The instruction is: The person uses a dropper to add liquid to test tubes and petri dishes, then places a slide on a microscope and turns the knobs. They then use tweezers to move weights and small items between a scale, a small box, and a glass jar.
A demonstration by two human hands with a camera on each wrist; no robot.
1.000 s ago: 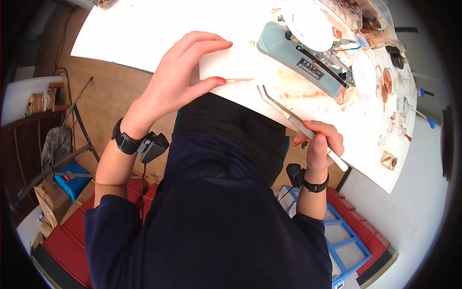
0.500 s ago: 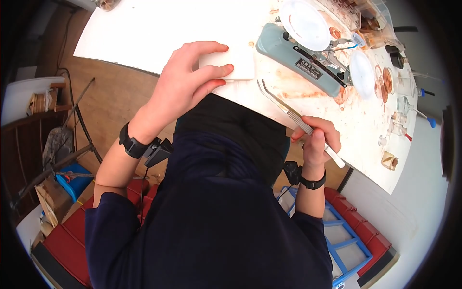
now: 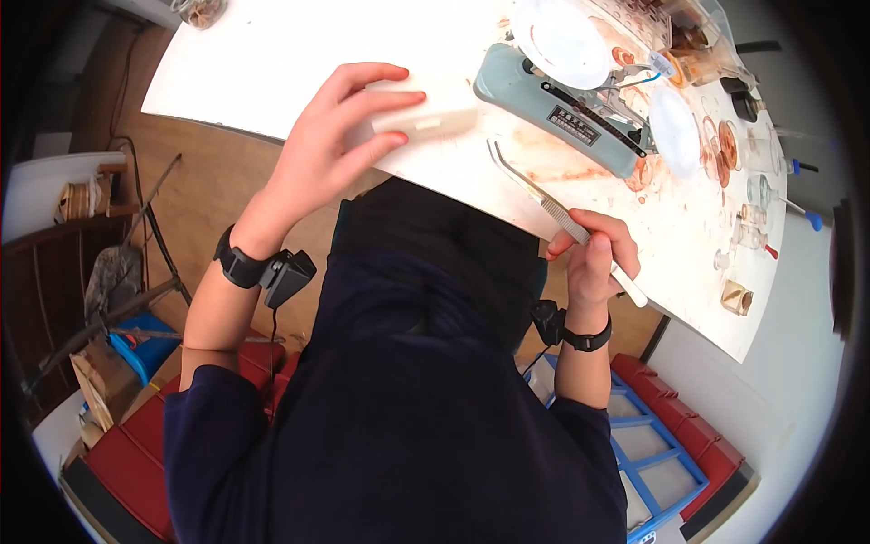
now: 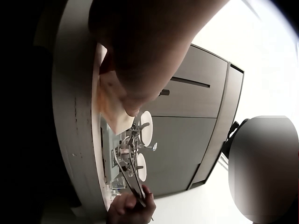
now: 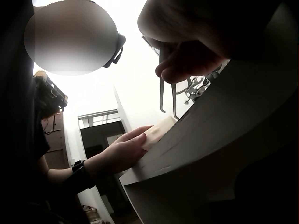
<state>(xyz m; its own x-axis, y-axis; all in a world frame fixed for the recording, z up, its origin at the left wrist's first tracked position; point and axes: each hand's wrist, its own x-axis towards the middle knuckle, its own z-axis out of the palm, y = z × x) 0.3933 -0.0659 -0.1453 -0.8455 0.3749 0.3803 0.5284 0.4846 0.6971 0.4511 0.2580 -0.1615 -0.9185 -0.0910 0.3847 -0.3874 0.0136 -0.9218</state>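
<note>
The left hand (image 3: 328, 140) grips the left end of a small white box (image 3: 437, 122), thumb on the near side and fingers over the top. The box is tilted, its near side showing a small pale patch, slightly blurred. In the right wrist view the box (image 5: 160, 132) is at the table edge, with the left hand (image 5: 124, 151) around one end. Metal tweezers with bent tips (image 3: 555, 210) are pinched in the right hand (image 3: 598, 263); their two tips stand apart, pointing towards the box without touching it.
A blue-green balance (image 3: 553, 109) with two white pans stands right of the box on the stained white table (image 3: 281, 72). Glassware, small dishes and a clear bin (image 3: 702, 32) line the right side. A glass jar (image 3: 199, 11) is at the far left corner.
The white box, flat on the table before, has been tilted up by the left hand, whose grip has shifted. The right hand still holds the tweezers, nearly in place.
</note>
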